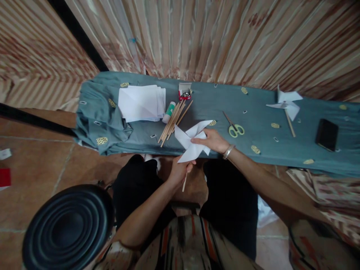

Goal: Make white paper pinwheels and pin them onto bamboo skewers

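Note:
A white paper pinwheel (pixel 187 140) on a thin wooden stick is held over the near edge of the bench. My left hand (pixel 180 172) is closed round the stick (pixel 184 183), whose lower end sticks out below the fist. My right hand (pixel 212 140), with a bangle at the wrist, grips the pinwheel at its middle, the thumb lying over the paper. Its other fingers are hidden behind the blades. Just beyond lie several loose wooden sticks (pixel 173 123) and a green-and-white glue stick (pixel 169 111). Scissors (pixel 235 129) with light green handles rest to the right.
A stack of white paper (pixel 140 103) and a small red box of metal pins (pixel 185 92) sit on the cloth-covered bench (pixel 202 105). Farther right are another pinwheel (pixel 285 103) and a black phone (pixel 327 135). A round black stool (pixel 69 228) stands at my left.

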Available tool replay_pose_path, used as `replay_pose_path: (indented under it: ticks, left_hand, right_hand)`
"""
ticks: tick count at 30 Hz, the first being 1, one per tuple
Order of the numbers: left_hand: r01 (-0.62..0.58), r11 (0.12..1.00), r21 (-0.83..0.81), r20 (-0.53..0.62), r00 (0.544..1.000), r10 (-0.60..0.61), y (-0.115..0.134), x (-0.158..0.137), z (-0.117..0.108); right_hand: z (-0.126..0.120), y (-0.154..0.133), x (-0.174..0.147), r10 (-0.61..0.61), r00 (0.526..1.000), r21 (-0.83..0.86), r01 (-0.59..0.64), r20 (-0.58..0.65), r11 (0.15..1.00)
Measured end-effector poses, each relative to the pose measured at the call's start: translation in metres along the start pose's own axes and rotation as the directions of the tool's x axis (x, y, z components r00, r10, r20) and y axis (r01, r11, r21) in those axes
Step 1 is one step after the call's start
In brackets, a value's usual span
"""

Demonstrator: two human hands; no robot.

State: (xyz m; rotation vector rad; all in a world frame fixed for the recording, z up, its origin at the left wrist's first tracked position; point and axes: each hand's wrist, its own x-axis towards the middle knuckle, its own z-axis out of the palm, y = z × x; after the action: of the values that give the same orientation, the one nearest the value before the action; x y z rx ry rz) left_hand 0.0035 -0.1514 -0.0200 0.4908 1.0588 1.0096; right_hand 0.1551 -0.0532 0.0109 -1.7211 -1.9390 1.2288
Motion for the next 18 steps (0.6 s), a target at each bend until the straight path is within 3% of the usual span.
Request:
replay_pose_path:
  ticks: [4, 9, 18]
  left_hand:
    - [0.025, 0.996, -0.081, 0.003, 1.000, -0.025, -0.002, 0.002, 0.000]
    - [0.051, 0.988, -0.148, -0.034, 0.998, -0.057, -0.006, 0.009, 0.001]
    - [0.084, 0.973, -0.216, -0.060, 0.993, -0.099, -0.009, 0.014, 0.002]
  right_hand:
    - [-0.007, -0.009, 0.010, 0.051, 0.998, -0.328, -0.035, 0.040, 0.944]
    - [-0.010, -0.022, 0.025, 0.083, 0.990, -0.637, 0.007, 0.111, 0.771]
    - [-0.012, -0.026, 0.048, 0.151, 0.958, -0.711, 0.069, 0.242, 0.700]
